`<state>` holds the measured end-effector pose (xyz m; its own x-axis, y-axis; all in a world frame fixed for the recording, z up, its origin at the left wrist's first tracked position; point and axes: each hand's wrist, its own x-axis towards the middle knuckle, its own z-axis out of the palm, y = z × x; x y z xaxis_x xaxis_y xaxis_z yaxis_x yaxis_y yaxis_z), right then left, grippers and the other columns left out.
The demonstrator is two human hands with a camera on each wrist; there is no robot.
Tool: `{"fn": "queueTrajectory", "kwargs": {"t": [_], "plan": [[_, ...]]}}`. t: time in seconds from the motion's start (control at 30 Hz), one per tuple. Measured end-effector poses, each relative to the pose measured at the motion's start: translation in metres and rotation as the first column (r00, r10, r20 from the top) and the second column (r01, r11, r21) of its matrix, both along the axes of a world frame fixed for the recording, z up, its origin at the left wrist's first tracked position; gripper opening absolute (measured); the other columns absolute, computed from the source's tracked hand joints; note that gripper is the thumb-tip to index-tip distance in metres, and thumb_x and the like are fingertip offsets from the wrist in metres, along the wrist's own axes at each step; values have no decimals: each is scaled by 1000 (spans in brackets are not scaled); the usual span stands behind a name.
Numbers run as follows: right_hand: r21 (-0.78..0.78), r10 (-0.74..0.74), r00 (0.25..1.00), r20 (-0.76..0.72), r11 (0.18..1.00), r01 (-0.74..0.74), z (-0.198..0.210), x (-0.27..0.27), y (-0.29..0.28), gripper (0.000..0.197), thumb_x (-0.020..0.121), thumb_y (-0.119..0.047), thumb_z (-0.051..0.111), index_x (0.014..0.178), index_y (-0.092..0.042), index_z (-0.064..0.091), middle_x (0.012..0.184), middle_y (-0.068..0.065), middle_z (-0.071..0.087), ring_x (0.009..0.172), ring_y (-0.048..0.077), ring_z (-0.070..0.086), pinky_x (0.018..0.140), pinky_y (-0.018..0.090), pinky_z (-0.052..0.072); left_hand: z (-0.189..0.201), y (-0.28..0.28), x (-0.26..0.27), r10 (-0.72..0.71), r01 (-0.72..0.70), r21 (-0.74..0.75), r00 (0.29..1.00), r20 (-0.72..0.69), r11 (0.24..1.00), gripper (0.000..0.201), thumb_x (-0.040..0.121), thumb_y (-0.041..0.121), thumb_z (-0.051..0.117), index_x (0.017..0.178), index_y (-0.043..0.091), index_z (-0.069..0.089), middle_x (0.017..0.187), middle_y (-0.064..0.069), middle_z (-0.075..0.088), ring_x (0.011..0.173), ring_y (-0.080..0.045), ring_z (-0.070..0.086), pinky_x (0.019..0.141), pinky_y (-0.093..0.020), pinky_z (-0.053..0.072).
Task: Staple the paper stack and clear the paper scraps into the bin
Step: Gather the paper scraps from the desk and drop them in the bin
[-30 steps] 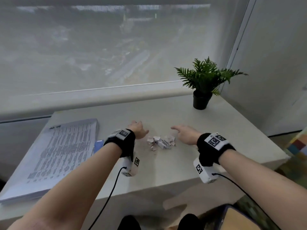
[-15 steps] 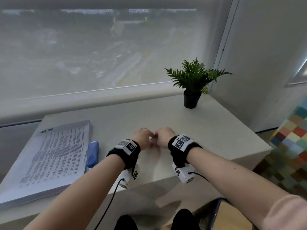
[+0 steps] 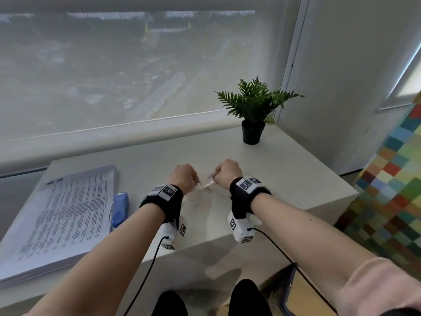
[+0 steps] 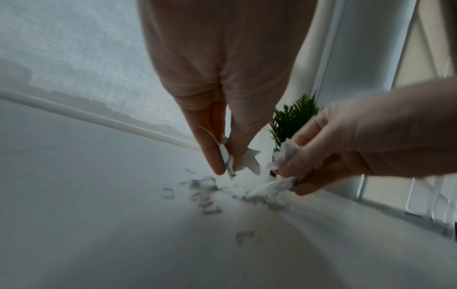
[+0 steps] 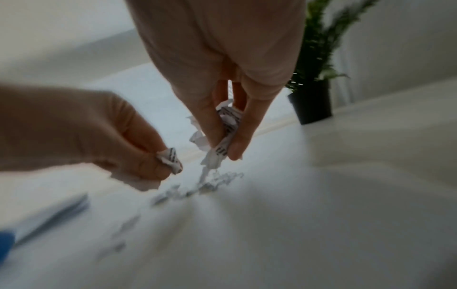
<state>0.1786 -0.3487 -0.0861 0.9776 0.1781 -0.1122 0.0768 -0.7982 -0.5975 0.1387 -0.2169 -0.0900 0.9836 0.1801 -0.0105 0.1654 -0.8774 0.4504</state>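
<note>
Both hands are raised just above the middle of the white tabletop [image 3: 284, 179], close together but apart. The left hand [image 3: 185, 176] has its fingers [image 4: 212, 156] clamped together on a few torn paper scraps [image 4: 228, 156], pointing down. The right hand [image 3: 227, 173] likewise pinches a crumpled bunch of printed scraps [image 5: 226, 125] between thumb and fingers, with a strip hanging toward the surface. Below them, loose staples [image 4: 202, 197] lie scattered on the tabletop. At the left, the thick paper stack [image 3: 61, 217] lies flat, and the blue stapler [image 3: 119, 208] rests just beside its right edge. A potted plant [image 3: 254, 110] stands at the far right corner by the window.
</note>
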Motion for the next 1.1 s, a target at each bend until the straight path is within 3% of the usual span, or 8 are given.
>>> {"fn": "queueTrajectory", "kwargs": {"t": [0.13, 0.23, 0.33, 0.43, 0.53, 0.8, 0.97, 1.1], "plan": [[403, -177, 976, -127, 890, 214, -2, 3, -13, 19, 74, 7, 67, 60, -6, 62, 94, 17, 74, 79, 24, 68, 83, 41, 59, 9, 6, -1, 77, -70, -113, 995, 56, 991, 21, 82, 7, 64, 97, 7, 78, 102, -13, 76, 101, -24, 69, 87, -24, 50], [592, -220, 934, -283, 726, 350, -6, 0, -23, 18, 70, 15, 69, 65, 0, 61, 94, 22, 70, 73, 29, 65, 66, 38, 63, 10, 6, 3, 128, -109, -234, 989, 69, 966, 17, 79, 5, 67, 92, 4, 78, 83, -12, 78, 83, -16, 74, 82, -20, 54], [733, -170, 908, -382, 543, 410, -12, -3, -37, 24, 74, 19, 66, 66, -1, 54, 81, 16, 62, 60, 23, 60, 47, 23, 57, 11, -3, 9, 182, -140, -444, 982, 53, 885, 7, 77, -2, 70, 78, 1, 76, 52, -1, 68, 37, 6, 60, 64, -14, 58], [824, -134, 906, -402, 378, 421, -10, -4, -55, 26, 76, 21, 62, 67, -1, 53, 73, 13, 59, 60, 21, 58, 48, 21, 57, 17, -26, 11, 236, -123, -624, 966, 102, 771, 9, 78, -5, 70, 87, -7, 72, 69, -11, 65, 31, 6, 56, 48, -7, 54], [874, -161, 915, -369, 276, 401, 1, -5, -87, 19, 78, 21, 61, 80, 2, 54, 73, 13, 57, 61, 22, 58, 49, 22, 58, 23, -64, 15, 230, -40, -681, 954, 191, 731, 4, 80, 1, 72, 83, 1, 71, 61, -4, 60, 31, 9, 55, 43, -1, 45], [883, -287, 912, -292, 286, 373, -2, -56, -250, 8, 81, 11, 64, 81, 4, 63, 83, 9, 64, 70, 17, 63, 68, 20, 60, 6, -218, -1, -143, 267, -623, 960, 242, 736, 11, 80, -1, 68, 89, -4, 73, 59, -1, 62, 35, 9, 52, 48, -9, 47], [755, -387, 832, -397, 378, 536, -83, -90, -324, 19, 80, 11, 65, 98, 12, 64, 77, 10, 69, 60, 10, 69, 56, 14, 58, -72, -289, -31, -470, 437, -450, 882, 42, 779, 13, 79, 8, 71, 89, 4, 78, 83, -11, 76, 70, -12, 62, 69, -21, 47], [571, -419, 739, -527, 469, 673, -165, -103, -356, 23, 80, 5, 68, 101, 13, 66, 95, 19, 67, 69, 18, 67, 54, 13, 57, -139, -318, -28, -608, 513, -375, 768, -203, 772, 17, 81, 11, 71, 95, 4, 77, 94, -12, 76, 77, -14, 64, 66, -17, 48]]}}
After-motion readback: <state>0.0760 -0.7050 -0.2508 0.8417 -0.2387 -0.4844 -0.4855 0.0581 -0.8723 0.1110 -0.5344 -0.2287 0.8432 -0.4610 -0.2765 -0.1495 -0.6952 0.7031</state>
